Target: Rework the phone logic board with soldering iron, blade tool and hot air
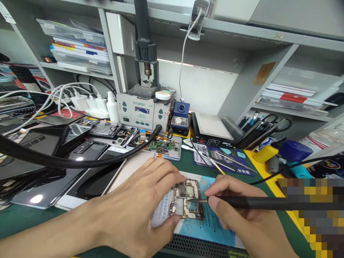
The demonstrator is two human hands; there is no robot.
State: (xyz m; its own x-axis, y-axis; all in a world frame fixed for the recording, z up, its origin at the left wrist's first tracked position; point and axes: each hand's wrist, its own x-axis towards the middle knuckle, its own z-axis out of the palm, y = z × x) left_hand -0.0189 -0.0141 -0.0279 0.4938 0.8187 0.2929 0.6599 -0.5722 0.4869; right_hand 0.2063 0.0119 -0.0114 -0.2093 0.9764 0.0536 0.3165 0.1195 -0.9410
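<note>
Green matting covers the bench, and on it, under both hands, lies a blue mat [209,222] with a bare circuit board [188,199] on top. The left hand [139,211] lies flat over the board's left end, fingers loosely curled, thumb under the near edge and fingertips over the far edge, so the board is pinched lightly in place. The right hand [242,218] is closed in a pen grip around a black tool [252,202], whose thin metal tip points left and touches the board near its middle; the tool's rear end runs off to the right into a blurred patch.

Just beyond the left hand's fingertips stands a tray [161,147] full of small green board pieces. Behind that tray is a grey station [142,111] with a tall black holder rising from it. A thick black hose [80,161] sweeps from the station's front out to the left, passing above the left forearm. Left of the left hand, several phones [86,157] lie in an overlapping pile, some opened. Beyond the right hand rest tweezers [231,159] on a purple pad, and behind them a black hot plate [212,129]. White chargers [88,104] sit far left at the back.
</note>
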